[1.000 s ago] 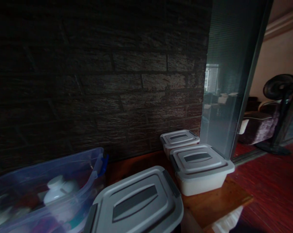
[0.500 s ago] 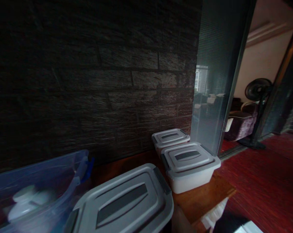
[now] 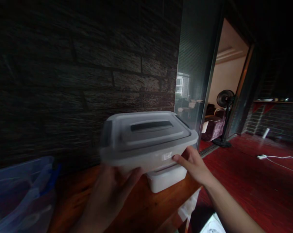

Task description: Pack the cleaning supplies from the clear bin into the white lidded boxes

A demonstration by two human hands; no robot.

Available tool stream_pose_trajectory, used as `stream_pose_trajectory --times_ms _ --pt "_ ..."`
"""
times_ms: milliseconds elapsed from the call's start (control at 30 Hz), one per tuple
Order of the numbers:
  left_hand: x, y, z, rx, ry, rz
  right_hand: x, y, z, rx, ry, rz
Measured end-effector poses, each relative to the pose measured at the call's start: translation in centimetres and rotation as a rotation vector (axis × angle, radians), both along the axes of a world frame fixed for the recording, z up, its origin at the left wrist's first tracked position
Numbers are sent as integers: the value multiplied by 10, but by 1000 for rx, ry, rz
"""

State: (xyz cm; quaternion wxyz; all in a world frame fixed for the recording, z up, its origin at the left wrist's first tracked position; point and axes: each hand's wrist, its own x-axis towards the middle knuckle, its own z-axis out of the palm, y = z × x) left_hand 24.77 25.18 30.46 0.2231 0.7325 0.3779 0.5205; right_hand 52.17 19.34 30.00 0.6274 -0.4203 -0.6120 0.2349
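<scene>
I hold a white plastic storage box with a grey lid [image 3: 146, 139] up in the air with both hands. My left hand [image 3: 112, 191] grips it from below at its near left side. My right hand [image 3: 192, 163] holds its right end, fingers along the bottom edge. Under and behind it a second white box [image 3: 167, 179] stands on the wooden table [image 3: 134, 213], mostly hidden by the raised one.
A clear blue-tinted bin [image 3: 20, 191] sits at the left end of the table against the dark brick wall [image 3: 75, 74]. A glass panel [image 3: 195, 81] stands right of the boxes. Beyond it are red floor [image 3: 253, 181], a standing fan [image 3: 224, 119] and a white cable [image 3: 279, 159].
Both hands have come into view and lifted the large grey-lidded box off the table. The view has swung to the right, so the blue bin sits further left.
</scene>
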Motion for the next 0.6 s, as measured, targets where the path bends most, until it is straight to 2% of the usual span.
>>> stream_pose_trajectory --times_ms 33,100,167,233,367,467,600 --pt "17 10 4 48 -21 -95 18 6 3 5 -16 -13" --pt "48 27 5 36 -66 -249 51 16 3 -9 -44 -29" --pt "72 39 -2 -4 -103 -317 74 23 -3 -30 -75 -35" --pt "86 47 -16 -42 -118 -329 87 28 -13 -56 -101 -36" --pt "91 51 -39 -128 -80 -274 94 35 -34 -108 -127 -30" --pt "85 50 -47 -156 -30 -263 94 37 -46 -127 -120 -39" --pt "78 46 -58 -158 24 -329 94 38 -56 -125 -87 -52"
